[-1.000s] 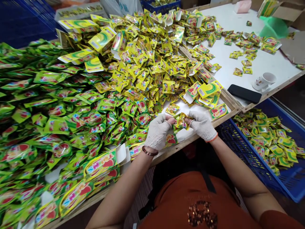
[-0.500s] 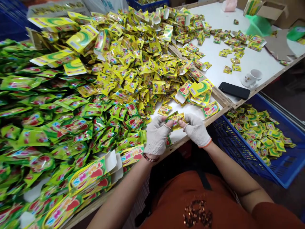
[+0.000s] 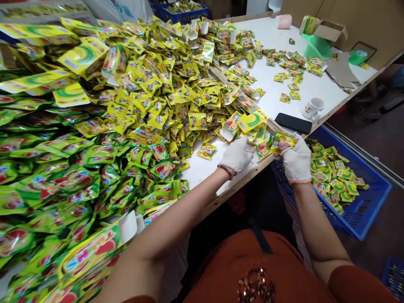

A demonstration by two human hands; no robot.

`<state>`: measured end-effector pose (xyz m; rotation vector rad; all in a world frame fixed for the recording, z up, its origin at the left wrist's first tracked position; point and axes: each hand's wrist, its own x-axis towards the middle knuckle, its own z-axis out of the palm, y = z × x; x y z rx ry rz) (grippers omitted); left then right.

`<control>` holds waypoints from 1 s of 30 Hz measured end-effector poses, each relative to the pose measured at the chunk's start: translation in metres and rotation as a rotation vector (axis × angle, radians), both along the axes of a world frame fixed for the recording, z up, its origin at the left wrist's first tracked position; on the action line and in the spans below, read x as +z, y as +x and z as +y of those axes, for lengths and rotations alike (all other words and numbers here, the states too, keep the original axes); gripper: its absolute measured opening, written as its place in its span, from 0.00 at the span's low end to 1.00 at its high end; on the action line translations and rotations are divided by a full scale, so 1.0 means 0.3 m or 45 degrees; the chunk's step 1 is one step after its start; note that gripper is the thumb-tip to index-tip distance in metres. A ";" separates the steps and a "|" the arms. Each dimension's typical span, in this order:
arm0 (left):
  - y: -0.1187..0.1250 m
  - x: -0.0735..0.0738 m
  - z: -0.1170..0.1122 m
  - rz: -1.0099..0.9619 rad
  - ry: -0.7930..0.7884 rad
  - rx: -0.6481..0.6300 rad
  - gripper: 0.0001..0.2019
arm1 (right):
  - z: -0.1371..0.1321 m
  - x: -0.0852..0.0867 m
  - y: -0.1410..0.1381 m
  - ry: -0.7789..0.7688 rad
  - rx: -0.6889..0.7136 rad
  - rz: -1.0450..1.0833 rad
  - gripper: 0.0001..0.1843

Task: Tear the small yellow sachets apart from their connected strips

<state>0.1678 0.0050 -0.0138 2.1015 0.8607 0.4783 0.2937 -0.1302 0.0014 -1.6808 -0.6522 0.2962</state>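
My left hand (image 3: 236,155), in a white fingerless glove, is at the left end of a small printed carton (image 3: 264,149) near the table's front edge. Its fingers are curled against the carton's end, and their tips are partly hidden. My right hand (image 3: 296,159), gloved the same way, pinches a yellow candy packet (image 3: 283,139) between thumb and fingers, over the table edge right of the carton. Several yellow cartons (image 3: 252,122) lie just behind. One loose yellow packet (image 3: 206,150) rests on the white tabletop left of my left hand.
Heaps of yellow packets (image 3: 151,92) and green packets (image 3: 107,155) cover the left side. A wooden strip (image 3: 221,75) divides the table. A black phone (image 3: 293,123) and a white mug (image 3: 313,108) stand at right. Below is a blue crate (image 3: 375,206) holding yellow packets.
My hands, which were together around a yellow packet, have parted. The right moved right with the packet, and the left moved right to the carton. The view shifted slightly.
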 end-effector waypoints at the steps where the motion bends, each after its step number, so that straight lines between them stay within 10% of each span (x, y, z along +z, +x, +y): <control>1: 0.029 -0.009 0.005 0.012 -0.064 -0.014 0.07 | -0.016 0.002 0.017 0.025 -0.002 0.007 0.25; 10: -0.136 0.011 -0.097 -0.521 -0.677 0.300 0.07 | -0.038 -0.078 -0.164 0.127 0.440 0.647 0.27; 15: -0.313 0.072 -0.134 -0.269 0.105 0.159 0.13 | 0.020 -0.063 -0.186 0.098 0.589 0.554 0.27; 18: -0.376 0.147 -0.103 0.009 0.682 -0.022 0.29 | 0.027 -0.008 -0.144 -0.170 1.079 0.463 0.24; 22: -0.385 0.167 -0.058 0.299 0.889 -0.465 0.32 | 0.035 0.038 -0.137 -0.375 1.557 0.393 0.21; 30: -0.406 0.070 -0.062 0.577 0.691 0.009 0.19 | 0.059 -0.029 -0.232 0.111 0.466 0.185 0.27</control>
